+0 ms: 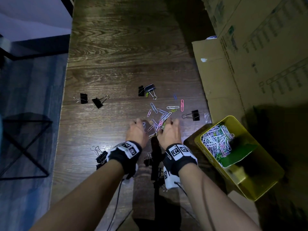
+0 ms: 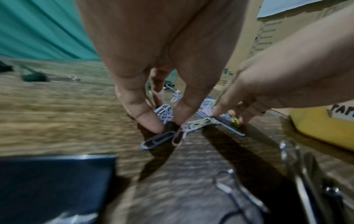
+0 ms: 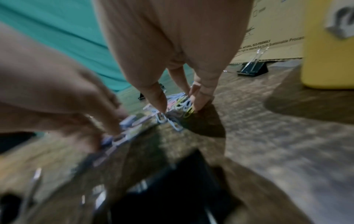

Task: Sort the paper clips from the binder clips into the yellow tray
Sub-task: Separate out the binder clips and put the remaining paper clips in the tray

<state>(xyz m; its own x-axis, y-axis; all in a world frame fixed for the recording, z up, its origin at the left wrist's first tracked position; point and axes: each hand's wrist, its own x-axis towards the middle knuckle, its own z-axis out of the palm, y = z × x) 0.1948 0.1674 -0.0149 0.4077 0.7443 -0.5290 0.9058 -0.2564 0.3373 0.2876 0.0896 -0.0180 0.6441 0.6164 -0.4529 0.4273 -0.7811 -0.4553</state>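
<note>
A loose pile of coloured paper clips [image 1: 160, 117] lies mid-table. Both hands work on its near side, fingers curled down. My left hand [image 1: 140, 123] pinches a few clips between thumb and fingertip [image 2: 166, 122], and a blue clip [image 2: 159, 140] lies just in front. My right hand [image 1: 171, 122] clutches a bunch of clips [image 3: 180, 107]. The yellow tray [image 1: 250, 185] stands tilted to the right, with many paper clips [image 1: 216, 140] inside. Black binder clips lie scattered: two at far left [image 1: 83, 98], two at the back [image 1: 146, 90], one on the right [image 1: 194, 115].
More binder clips lie near my wrists [image 1: 100, 156] [image 1: 148, 160]. Cardboard boxes [image 1: 250, 64] wall off the right side behind the tray. The table's left edge [image 1: 61, 114] drops to the floor, where a black wire frame [image 1: 25, 144] stands.
</note>
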